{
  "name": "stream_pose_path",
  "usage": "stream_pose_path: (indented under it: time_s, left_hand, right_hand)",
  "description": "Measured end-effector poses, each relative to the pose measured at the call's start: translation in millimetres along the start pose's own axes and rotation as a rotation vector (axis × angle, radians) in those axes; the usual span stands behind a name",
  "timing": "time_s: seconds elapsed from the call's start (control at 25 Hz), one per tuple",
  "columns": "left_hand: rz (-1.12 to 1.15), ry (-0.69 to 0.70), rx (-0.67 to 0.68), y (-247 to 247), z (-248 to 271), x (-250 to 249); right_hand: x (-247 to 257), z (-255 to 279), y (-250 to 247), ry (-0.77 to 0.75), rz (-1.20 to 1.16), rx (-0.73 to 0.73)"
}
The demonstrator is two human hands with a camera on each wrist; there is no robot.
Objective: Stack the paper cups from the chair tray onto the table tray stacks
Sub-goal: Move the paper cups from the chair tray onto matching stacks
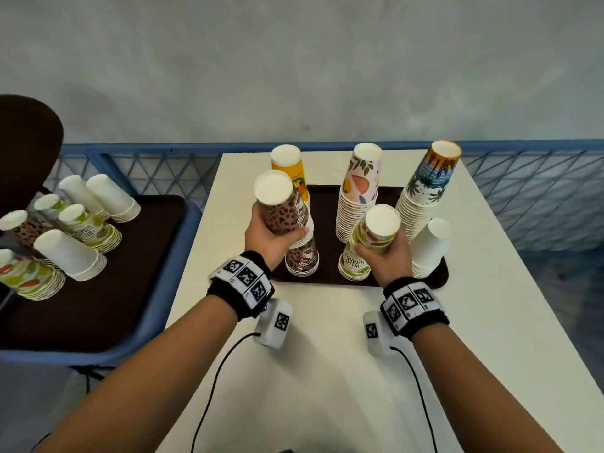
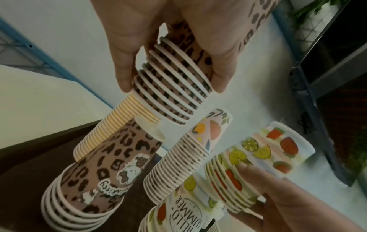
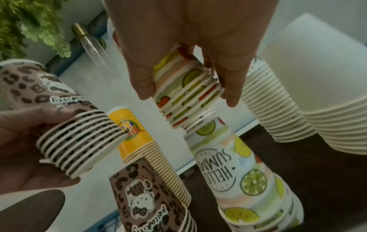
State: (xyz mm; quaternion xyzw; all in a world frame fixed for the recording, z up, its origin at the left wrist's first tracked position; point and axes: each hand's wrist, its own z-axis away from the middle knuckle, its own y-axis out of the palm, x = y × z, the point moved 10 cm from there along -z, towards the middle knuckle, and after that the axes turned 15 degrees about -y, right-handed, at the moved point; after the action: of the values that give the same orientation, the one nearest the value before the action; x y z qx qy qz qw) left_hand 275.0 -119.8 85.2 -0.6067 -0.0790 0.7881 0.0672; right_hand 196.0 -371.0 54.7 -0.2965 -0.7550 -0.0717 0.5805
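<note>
My left hand (image 1: 273,235) grips a short stack of leopard-print cups (image 1: 279,204), upside down, just above the leopard stack (image 1: 302,256) on the dark table tray (image 1: 327,276). In the left wrist view the held leopard cups (image 2: 172,81) hang over that stack's top (image 2: 151,128). My right hand (image 1: 380,253) grips a stack of fruit-print cups (image 1: 379,230) over the "Hello Summer" stack (image 1: 354,263). In the right wrist view the fruit cups (image 3: 188,97) have begun to slide onto the Hello Summer stack (image 3: 228,172).
Yellow (image 1: 289,168), pastel fruit (image 1: 358,191), palm-print (image 1: 428,188) and plain white (image 1: 431,246) stacks also stand on the table tray. Left of the white table (image 1: 327,354), the chair tray (image 1: 98,289) holds several more short stacks. A blue railing (image 1: 523,191) runs behind.
</note>
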Motion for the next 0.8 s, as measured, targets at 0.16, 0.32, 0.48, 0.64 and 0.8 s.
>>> stream_pose_path:
  time_s: [0.16,0.32,0.48,0.64,0.8]
  left_hand:
    - [-0.049,-0.042,-0.020,18,-5,19]
    - [-0.140,-0.160,-0.009,34,-21,48]
    - [-0.267,-0.321,0.022,49,-32,87]
    - [-0.180,-0.342,0.012,52,-36,91]
    - [-0.234,-0.371,0.089,55,-35,93]
  right_hand:
    - [-37,-5,28,0.073,0.112,0.137]
    - [-85,8,39,0.273,0.300,0.244]
    - [-92,6,37,0.305,0.283,0.232]
    - [-93,7,39,0.332,0.281,0.264]
    - [-95,22,31,0.447,0.439,0.373]
